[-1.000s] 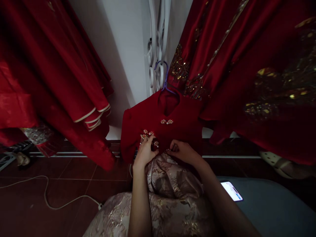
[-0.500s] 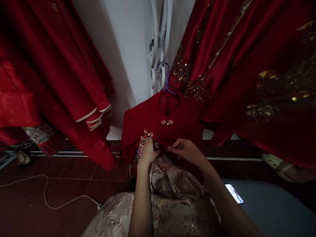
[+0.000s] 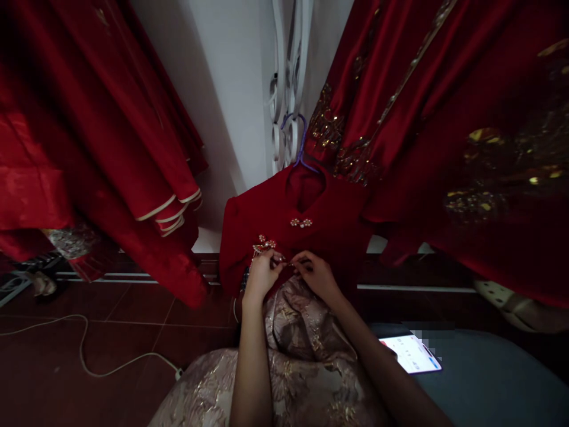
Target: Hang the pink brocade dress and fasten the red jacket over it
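Note:
A red jacket (image 3: 262, 210) with a V neck hangs on a purple hanger (image 3: 300, 151) before me. A beaded frog fastener (image 3: 301, 223) joins its front below the neck. Lower down, my left hand (image 3: 262, 276) and my right hand (image 3: 317, 276) almost meet, thumbs and fingers pinched on the two halves of another beaded frog fastener (image 3: 287, 263), which they largely hide. Just above my left fingers sits a flower-shaped beaded ornament (image 3: 265, 242) with hanging beads. Below both hands, patterned brocade cloth (image 3: 302, 320) lies bunched over my lap.
Red garments (image 3: 146, 148) hang on the left, and a sequined red garment (image 3: 444, 118) on the right. A white scrolled metal stand (image 3: 293, 59) carries the hanger. A lit phone (image 3: 413, 354) lies on a grey seat (image 3: 493, 379). A white cable (image 3: 120, 367) crosses the tiled floor.
My right hand has moved left, close to my left hand, bringing the fastener halves together. My left hand has slipped slightly down. The phone screen shows more fully beside my right arm.

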